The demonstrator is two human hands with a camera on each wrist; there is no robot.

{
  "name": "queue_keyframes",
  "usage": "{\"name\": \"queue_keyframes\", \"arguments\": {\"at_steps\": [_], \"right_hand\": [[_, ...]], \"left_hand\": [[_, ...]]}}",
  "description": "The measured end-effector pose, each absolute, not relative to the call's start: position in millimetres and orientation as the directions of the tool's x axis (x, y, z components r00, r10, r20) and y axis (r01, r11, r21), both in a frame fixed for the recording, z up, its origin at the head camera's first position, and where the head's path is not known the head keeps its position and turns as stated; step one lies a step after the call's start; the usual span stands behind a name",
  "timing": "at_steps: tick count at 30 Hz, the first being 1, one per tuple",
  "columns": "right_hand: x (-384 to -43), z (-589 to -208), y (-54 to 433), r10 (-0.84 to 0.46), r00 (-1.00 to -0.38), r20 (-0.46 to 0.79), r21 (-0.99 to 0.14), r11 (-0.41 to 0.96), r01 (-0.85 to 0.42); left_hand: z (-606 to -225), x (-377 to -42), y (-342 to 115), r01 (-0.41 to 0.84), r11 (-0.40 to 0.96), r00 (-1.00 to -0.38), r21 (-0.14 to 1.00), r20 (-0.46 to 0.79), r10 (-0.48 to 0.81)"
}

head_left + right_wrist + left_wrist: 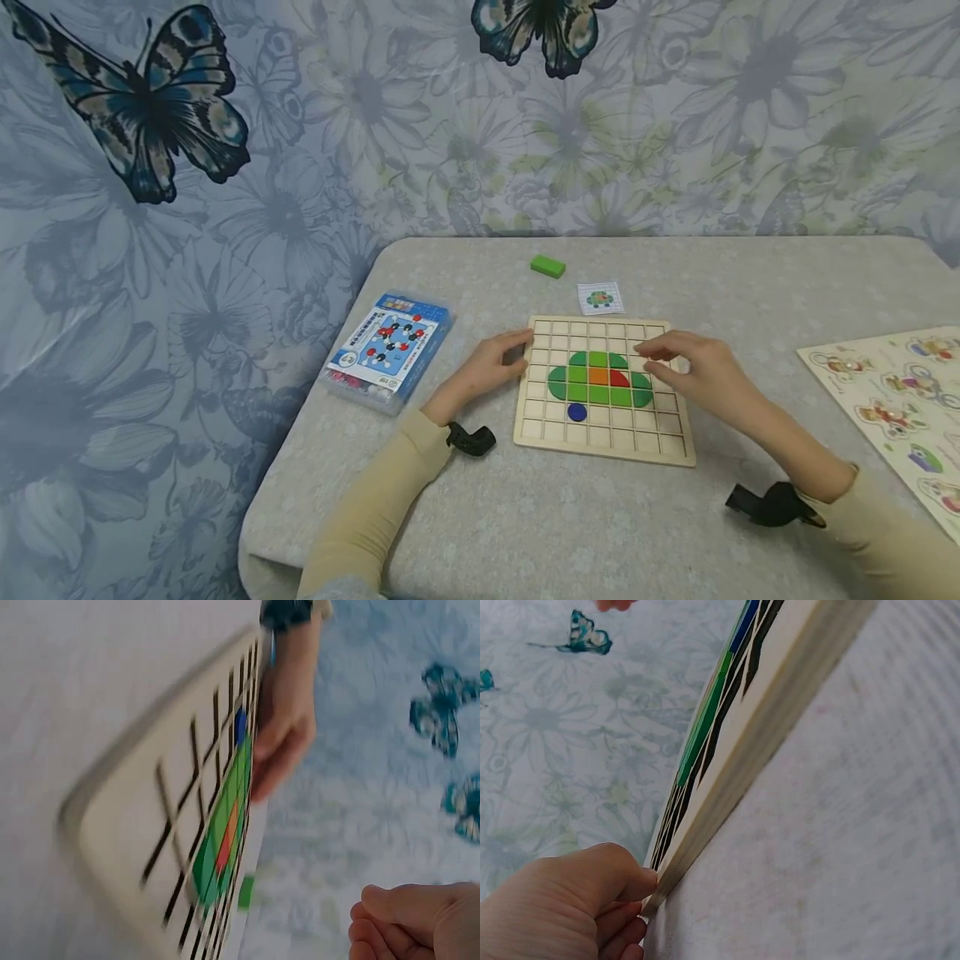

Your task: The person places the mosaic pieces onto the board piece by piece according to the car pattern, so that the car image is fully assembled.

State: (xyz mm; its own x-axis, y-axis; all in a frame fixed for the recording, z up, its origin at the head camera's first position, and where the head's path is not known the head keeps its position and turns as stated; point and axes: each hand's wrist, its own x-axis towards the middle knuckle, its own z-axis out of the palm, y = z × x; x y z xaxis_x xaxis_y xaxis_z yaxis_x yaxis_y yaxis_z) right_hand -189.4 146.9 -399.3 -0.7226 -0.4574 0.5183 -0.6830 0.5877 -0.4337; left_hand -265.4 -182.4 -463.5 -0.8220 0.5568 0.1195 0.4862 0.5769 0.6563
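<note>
A square wooden grid board lies on the cloth-covered table. On it, light green squares and rounded dark green tiles surround an orange square and a red rounded tile. Just below this shape sits a dark blue round tile. My left hand touches the board's left edge with thumb and fingers apart. Over the board's upper right part hovers my right hand, thumb and forefinger bent toward each other with no thing visible between them. The right wrist view shows that hand loosely curled.
Behind the board lie a small picture card and a bright green block. A clear plastic box with a blue-and-white label stands left of the left hand. Far right, a pale sheet with printed pictures reaches the view's edge.
</note>
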Motion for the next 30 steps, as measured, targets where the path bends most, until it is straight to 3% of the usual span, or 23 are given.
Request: {"name": "queue_keyframes", "arguments": {"at_steps": [6, 11, 30], "right_hand": [[-193.4, -411.7, 199.4, -0.326, -0.839, 0.436, -0.444, 0.733, -0.515], [-193.4, -432.9, 222.1, -0.268, -0.898, 0.35, -0.478, 0.773, -0.417], [-195.1, -461.0, 229.1, -0.222, -0.879, 0.421, -0.475, 0.772, -0.423]], "left_hand": [[-465.2, -264.7, -186.0, 0.492, 0.582, -0.823, 0.647, 0.128, 0.554], [-467.2, -263.9, -187.1, 0.49, 0.587, -0.828, 0.645, 0.135, 0.543], [-464.8, -263.5, -180.4, 0.47, 0.599, -0.842, 0.648, 0.126, 0.525]]}}
